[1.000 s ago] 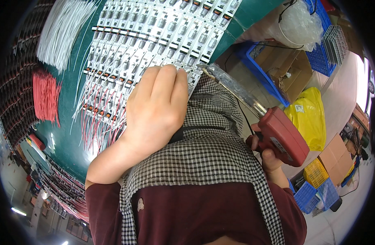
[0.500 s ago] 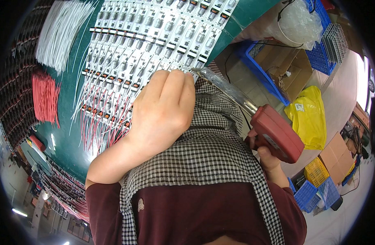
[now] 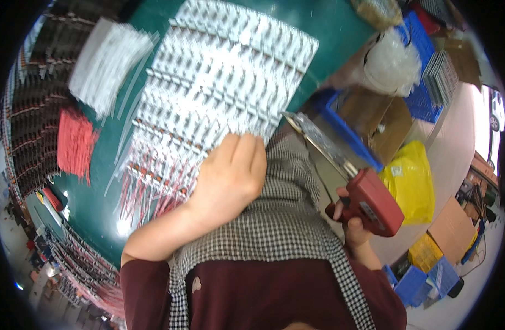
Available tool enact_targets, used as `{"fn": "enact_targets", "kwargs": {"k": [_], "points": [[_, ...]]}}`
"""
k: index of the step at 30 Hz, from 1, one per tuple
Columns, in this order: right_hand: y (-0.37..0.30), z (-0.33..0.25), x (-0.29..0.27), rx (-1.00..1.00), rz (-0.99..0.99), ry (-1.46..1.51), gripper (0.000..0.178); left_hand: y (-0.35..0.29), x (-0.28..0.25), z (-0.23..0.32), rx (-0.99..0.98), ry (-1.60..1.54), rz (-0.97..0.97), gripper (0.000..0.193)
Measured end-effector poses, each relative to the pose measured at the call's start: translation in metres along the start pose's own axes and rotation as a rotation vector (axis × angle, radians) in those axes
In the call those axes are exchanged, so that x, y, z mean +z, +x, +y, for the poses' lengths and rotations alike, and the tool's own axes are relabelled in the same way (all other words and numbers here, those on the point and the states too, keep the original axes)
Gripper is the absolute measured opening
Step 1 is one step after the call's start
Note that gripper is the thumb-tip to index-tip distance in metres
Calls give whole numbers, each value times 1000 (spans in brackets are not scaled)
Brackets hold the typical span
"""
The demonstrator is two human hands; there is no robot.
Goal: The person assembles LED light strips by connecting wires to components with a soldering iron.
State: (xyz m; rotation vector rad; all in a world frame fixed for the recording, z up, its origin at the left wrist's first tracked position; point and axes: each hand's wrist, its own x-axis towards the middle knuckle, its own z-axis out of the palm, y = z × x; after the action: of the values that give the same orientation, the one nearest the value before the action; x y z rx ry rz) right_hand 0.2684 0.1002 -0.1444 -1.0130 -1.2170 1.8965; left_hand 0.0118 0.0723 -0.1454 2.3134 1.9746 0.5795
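Note:
A large panel of small white circuit boards (image 3: 214, 69) lies on the green tabletop, with white and red wires along its left and near part. My left hand (image 3: 230, 173) rests at the panel's near edge, knuckles up and fingers curled together; whatever they pinch is hidden beneath them. My right hand (image 3: 356, 230) grips a red soldering gun (image 3: 376, 203) by its handle. Its long metal barrel slants up to the left, the tip ending close to the panel's right edge, beyond my left fingers. Whether the tip touches a board, I cannot tell.
Bundles of white wires (image 3: 106, 66) and red wires (image 3: 76, 144) lie left of the panel, beside stacked dark boards (image 3: 35, 110). At right are a blue crate (image 3: 368, 151) with a cardboard box (image 3: 381, 118), a yellow bag (image 3: 412, 184) and a clear plastic bag (image 3: 392, 63).
The view has shifted, so the panel and left hand sit lower in the picture, with more blur and glare. Both hands keep their grips, and the gun's tip remains near the panel's edge.

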Motion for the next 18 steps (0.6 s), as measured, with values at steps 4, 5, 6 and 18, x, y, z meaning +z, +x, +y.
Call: {"fn": "enact_targets", "kwargs": {"k": [4,5,6,18], "points": [[14,-5,3,-151,47,-35,68,-7,-8,5,-90,-68,-139,32],[22,-8,3,-252,52,-124,66,-8,-10,5,-92,-80,-141,31],[27,-12,5,-267,38,-125,66,-9,-13,6,-94,-96,-146,30],[142,-66,-11,-700,442,-492,36,9,-55,-153,-349,84,348,9]]}}
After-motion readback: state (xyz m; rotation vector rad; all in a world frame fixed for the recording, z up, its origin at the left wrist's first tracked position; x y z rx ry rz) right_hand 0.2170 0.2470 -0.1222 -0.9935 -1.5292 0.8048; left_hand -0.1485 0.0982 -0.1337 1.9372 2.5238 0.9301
